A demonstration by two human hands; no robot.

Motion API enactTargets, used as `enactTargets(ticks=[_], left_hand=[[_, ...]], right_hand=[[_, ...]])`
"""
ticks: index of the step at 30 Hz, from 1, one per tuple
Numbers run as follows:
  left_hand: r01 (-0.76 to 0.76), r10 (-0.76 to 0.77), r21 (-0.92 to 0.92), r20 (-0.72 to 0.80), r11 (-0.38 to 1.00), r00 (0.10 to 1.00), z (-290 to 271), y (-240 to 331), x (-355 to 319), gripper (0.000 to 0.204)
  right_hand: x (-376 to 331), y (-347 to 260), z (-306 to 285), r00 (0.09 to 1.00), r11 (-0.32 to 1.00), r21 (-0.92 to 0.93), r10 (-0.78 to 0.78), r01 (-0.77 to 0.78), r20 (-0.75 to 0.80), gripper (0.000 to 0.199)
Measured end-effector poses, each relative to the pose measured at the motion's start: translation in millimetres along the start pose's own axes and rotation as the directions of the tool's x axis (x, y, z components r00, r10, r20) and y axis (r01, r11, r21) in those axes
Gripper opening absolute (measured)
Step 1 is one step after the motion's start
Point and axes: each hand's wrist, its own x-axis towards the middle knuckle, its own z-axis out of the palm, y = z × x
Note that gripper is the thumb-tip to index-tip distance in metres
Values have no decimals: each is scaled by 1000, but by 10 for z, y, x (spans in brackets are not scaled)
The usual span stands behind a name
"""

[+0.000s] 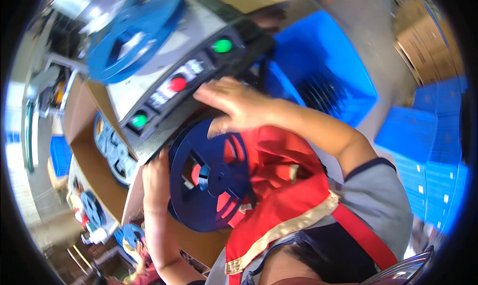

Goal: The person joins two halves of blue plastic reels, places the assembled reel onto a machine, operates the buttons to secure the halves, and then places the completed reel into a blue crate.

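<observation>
Dark blue plastic fills the space before you: a flanged reel (217, 179) with cut-out windows stands tilted between your two hands, in front of your red apron (279, 195). Your left hand (156, 178) is at the reel's left rim, near the lower edge of the machine; its fingertips bend out of sight, so you cannot tell from here how far they are closed or whether they grip the rim. Your right hand (234, 103) is spread flat above the reel, fingers extended and thumb apart, holding nothing that shows; the thumb overlaps the reel's upper edge, though contact is unclear. Just past those fingertips sits a red button (178, 83) on the black control panel (208, 71), with a green button at either end. Behind the panel is a lighter blue reel (144, 17), blurred. To your left, a cardboard box (84, 115) contains grey-blue reels (117, 158). Beyond your right forearm, a bright blue bin (348, 41) contains dark, thin-edged pieces (321, 93).
</observation>
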Motion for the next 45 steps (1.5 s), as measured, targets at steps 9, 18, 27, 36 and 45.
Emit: enactTargets(ticks=[9,18,27,36,45], left_hand=[[-509,487,-132,-167,851,857,-532,1735,37,24],[-32,43,-288,32,957,999,585,1028,-110,32],[331,-406,-352,-164,876,899,1188,235,-929,25],[607,-722,-399,-465,688,513,440,-2421,-918,31],[453,-416,41,480,890,773,1374,-3538,416,73]], right_hand=[[-1208,-786,-1046,997,1000,4,2,-2,-76,34],[-3020,523,-1641,507,436,-308,476,-846,-718,24],[-5013,2582,-1258,272,-115,-548,773,-828,-573,54],[-3950,2543,-347,459,449,-100,848,-888,-265,41],[-3095,1415,151,593,556,-279,803,-783,-62,25]])
